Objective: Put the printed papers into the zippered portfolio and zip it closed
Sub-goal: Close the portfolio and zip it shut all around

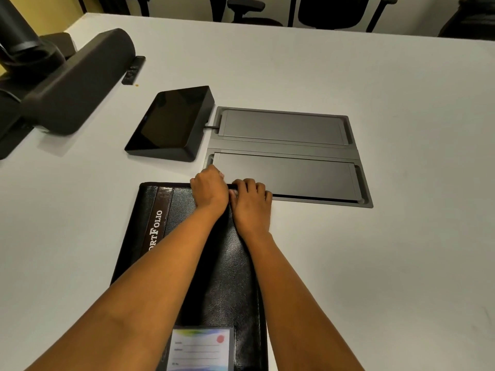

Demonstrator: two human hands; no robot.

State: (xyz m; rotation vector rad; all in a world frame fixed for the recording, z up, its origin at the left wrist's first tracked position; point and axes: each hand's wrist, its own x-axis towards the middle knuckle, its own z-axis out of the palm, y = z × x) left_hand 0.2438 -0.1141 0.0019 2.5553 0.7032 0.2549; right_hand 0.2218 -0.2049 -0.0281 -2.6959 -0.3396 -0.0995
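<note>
Here, the closed portfolio point(230, 263) lies on the counter point(375, 263), its long axis running away from the person. The left hand point(210, 192) and right hand point(250, 203) meet at its far short edge, fingers curled tightly over it. The zipper pull is hidden.

Both forearms bare, stretched fwd from bottom of view, converging toward the hands. L hand point(210, 192) knuckles up, fingers curled tight over far edge of portfolio point(179, 204), tips hidden. R hand point(250, 203) just beside it, thumb sides touching, palm down, fingers bent over same edge. Wrists straight, approx level.
</note>
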